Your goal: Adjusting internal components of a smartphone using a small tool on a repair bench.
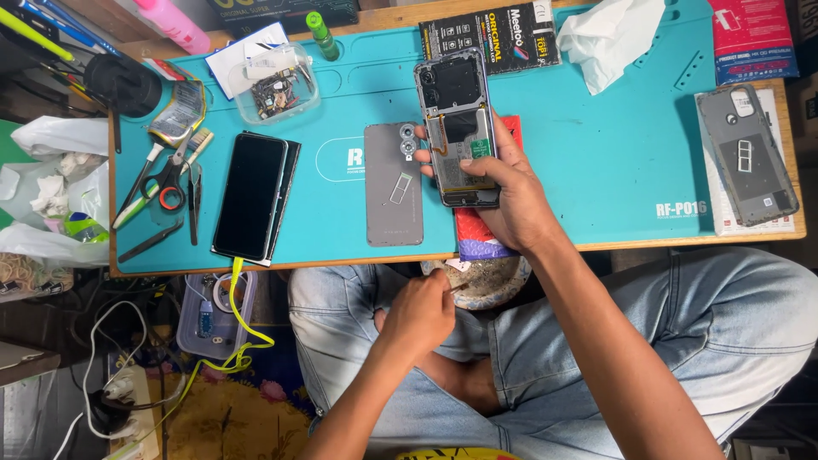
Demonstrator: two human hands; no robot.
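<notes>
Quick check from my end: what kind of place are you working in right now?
Most likely a small phone repair bench. The right hand holds an opened phone with its insides showing, over a teal repair mat. A detached grey back cover and scissors and tweezers lie on it.

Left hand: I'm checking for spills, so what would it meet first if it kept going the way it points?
Probably the shallow bowl on the lap; the left hand points right at its rim, though depth is unclear.

Back cover [394,184] on mat [596,145], left of opened phone [458,128].
</notes>
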